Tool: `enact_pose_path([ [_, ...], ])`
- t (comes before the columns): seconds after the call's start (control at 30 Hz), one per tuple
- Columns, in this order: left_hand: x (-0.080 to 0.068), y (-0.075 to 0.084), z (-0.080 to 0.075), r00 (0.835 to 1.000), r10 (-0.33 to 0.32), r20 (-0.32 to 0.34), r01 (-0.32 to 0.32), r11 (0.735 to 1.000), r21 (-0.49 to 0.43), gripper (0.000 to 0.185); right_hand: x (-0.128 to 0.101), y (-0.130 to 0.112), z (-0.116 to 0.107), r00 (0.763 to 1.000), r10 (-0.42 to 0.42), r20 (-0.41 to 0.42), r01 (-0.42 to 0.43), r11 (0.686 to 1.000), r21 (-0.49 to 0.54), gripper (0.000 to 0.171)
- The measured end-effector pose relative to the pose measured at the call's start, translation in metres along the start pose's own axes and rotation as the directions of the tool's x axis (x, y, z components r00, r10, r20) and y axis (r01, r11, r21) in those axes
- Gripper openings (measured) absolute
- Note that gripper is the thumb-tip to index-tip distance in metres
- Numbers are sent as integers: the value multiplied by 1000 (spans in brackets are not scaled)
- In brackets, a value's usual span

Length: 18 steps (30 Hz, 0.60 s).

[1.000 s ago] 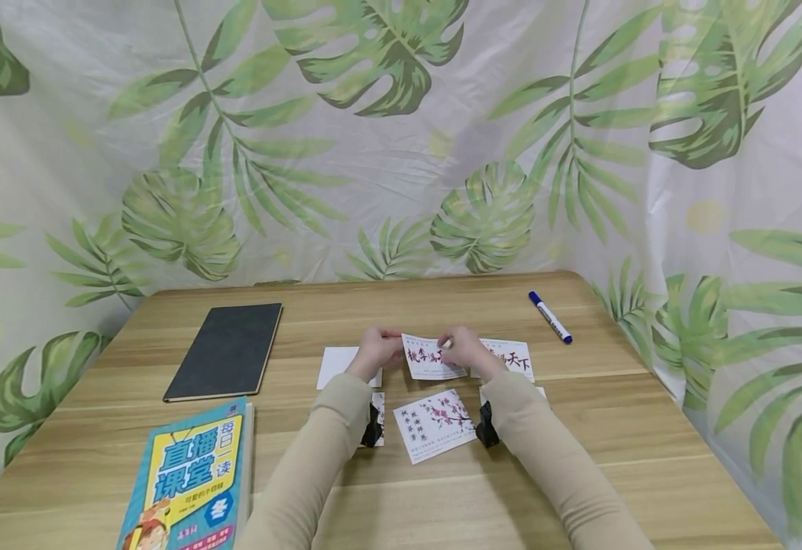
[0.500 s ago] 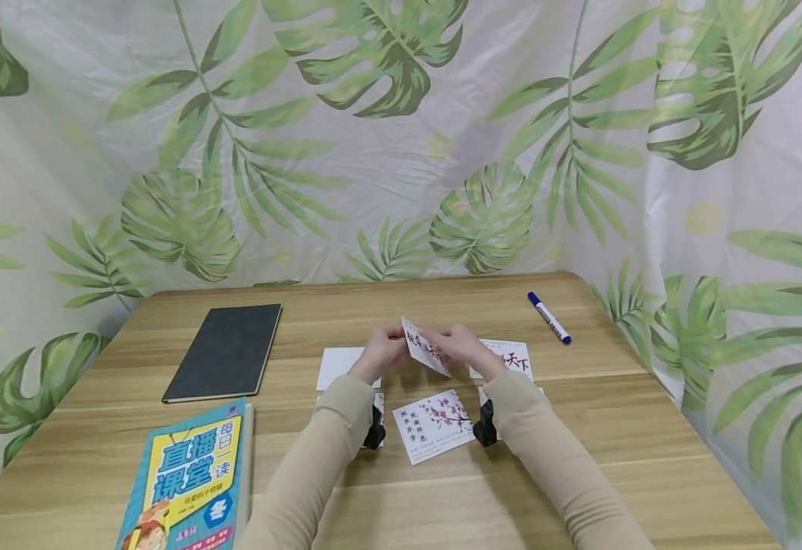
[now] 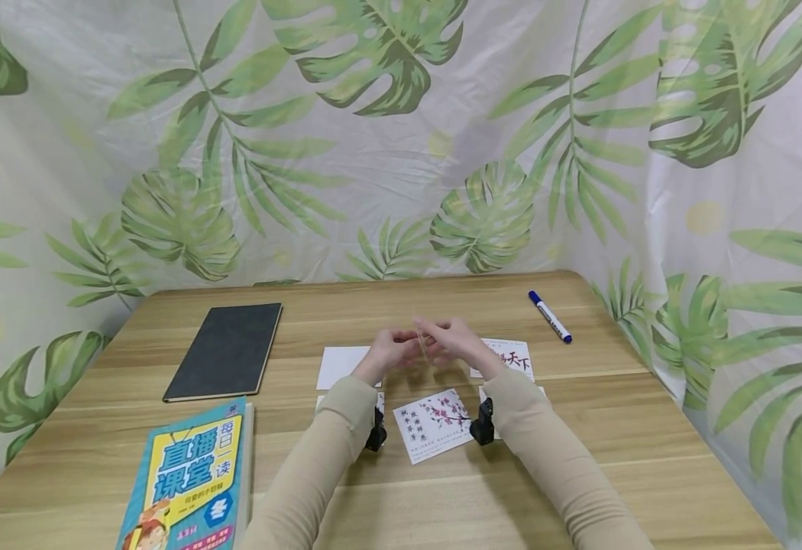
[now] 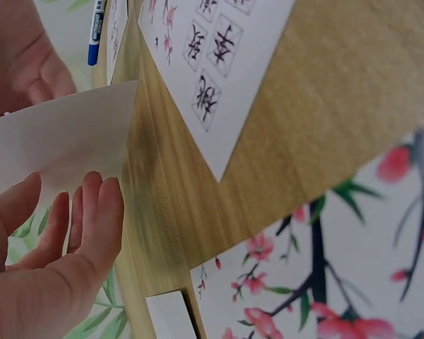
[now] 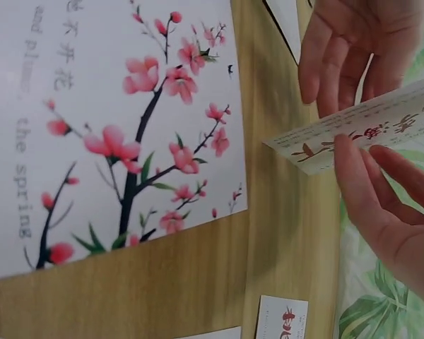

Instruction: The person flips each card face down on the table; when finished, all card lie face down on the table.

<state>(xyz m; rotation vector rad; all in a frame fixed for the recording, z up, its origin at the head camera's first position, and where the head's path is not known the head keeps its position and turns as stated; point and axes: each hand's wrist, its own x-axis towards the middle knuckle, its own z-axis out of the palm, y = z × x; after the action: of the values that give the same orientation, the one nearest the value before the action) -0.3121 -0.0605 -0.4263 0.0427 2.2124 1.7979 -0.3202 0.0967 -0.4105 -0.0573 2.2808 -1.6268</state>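
A small printed card (image 5: 399, 127) stands nearly upright above the table, edge-on in the head view. Both hands hold it between their fingers. The fingers of my left hand (image 4: 71, 240) meet its blank back (image 4: 71, 134). On the face with red Chinese characters lie the fingertips of my right hand (image 5: 392, 201); its far end runs out of the wrist views. A card with pink blossoms (image 3: 435, 425) lies tilted below the hands. Beside the left hand is a blank white card (image 3: 337, 365), and a red-lettered card (image 3: 514, 357) lies beside the right.
A black notebook (image 3: 229, 351) and a blue-yellow book (image 3: 188, 481) lie at the left of the wooden table (image 3: 428, 512). The blue-capped marker (image 3: 551, 317) is at the back right. More cards, one at the left (image 3: 379, 412), are partly covered by the wrists.
The held card has turned from facing the head camera to edge-on, between the two hands. My right hand has shifted slightly left, nearer the left hand. The cards on the table have stayed put.
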Motion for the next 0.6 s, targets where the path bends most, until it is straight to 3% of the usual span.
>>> enact_pose_path([
  [0.33,2,-3,3,999,-43,4,43,999,-3,37,-3,-14,-10,997,-69,47,65,996,67,44],
  [0.5,3,-4,2,997,-82,4,82,996,29,53,-6,-19,-19,992,-98,84,95,995,34,45],
  [0.57,3,-6,1,998,-69,11,69,997,38,60,-7,-20,-24,989,-114,96,111,993,27,47],
  [0.6,17,-19,-2,998,-62,19,62,998,26,68,-8,-21,-26,989,-114,95,112,993,24,48],
])
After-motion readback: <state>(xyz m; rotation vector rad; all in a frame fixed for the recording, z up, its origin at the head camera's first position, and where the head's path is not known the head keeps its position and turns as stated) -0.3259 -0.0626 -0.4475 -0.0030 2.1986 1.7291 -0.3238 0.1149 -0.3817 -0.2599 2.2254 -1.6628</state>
